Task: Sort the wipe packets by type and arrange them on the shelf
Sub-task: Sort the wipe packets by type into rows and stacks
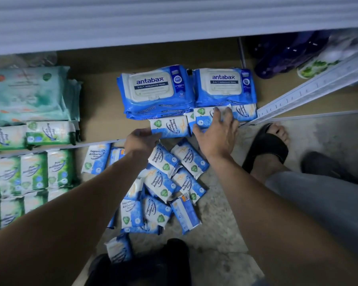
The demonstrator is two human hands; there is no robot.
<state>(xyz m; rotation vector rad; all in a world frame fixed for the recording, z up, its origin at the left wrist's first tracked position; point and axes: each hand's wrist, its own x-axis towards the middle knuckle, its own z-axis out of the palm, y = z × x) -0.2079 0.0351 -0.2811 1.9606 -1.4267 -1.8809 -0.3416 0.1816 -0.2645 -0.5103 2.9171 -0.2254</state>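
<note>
Brown board formed the bottom shelf (103,96), low over a speckled concrete floor (225,234), with a ribbed pale surface (153,17) across the top of the view. At the back of the shelf lay 2 stacks of large blue antabax packs (157,89), side by side and touching. Just in front of them ran a row of small blue packets (244,111) marked as fragrance-free antibacterial wipes.

The left hand (142,141) gripped the leftmost packet (170,125) of that row by its lower left corner, fingers curled round the edge. The packet sat at the shelf's front, touching the left antabax stack. The right hand (217,133) lay flat and wide on the neighbouring packet (203,118), fingers spread across its face, thumb at its near left corner.

Below both hands, on the floor, a loose pile (165,182) of the same small blue packets lay overlapping at all angles. At the left of the shelf sat large teal packs (27,93) with small green packets (50,133) in front, and upright green packets (33,172) stood in rows below the shelf edge. A white slotted upright (310,89) slanted away at the right, with a foot (277,131) in a black sandal (265,147) on the floor beside it — blurred purple items (281,52) sat behind.
</note>
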